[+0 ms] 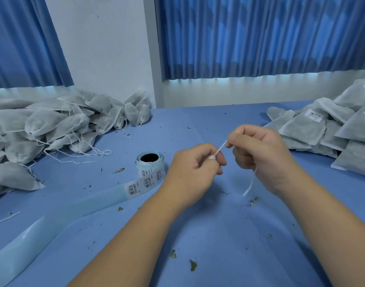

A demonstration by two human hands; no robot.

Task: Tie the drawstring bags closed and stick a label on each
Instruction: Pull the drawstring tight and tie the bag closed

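Curtains (260,36) of pleated blue cloth fill the upper right of the frame, and a second blue curtain (22,38) hangs at the upper left. A white wall (107,48) stands between them, and pale light shows along both hems.

Below, a blue table surface (208,235) takes up the whole lower half. At the left edge lies a loose heap of grey-white drawstring bags (43,125), their white cords trailing onto the blue. At the right edge sits a flatter stack of labelled bags (332,129), with barcode stickers showing on several.

A long pale backing strip (53,222) runs from the lower left corner up to a label roll (150,164) standing left of centre. A few barcode labels (134,188) are on the strip beside the roll.

At centre the left hand (194,168) and right hand (258,150) are raised close together, both with fingers curled. Each pinches a white drawstring (222,147), which runs taut between them. Its loose end hangs below the right hand. A small white bunch sits at the left fingertips; whether it is a bag's neck cannot be told.

Green leaf crumbs (193,265) are scattered over the surface.
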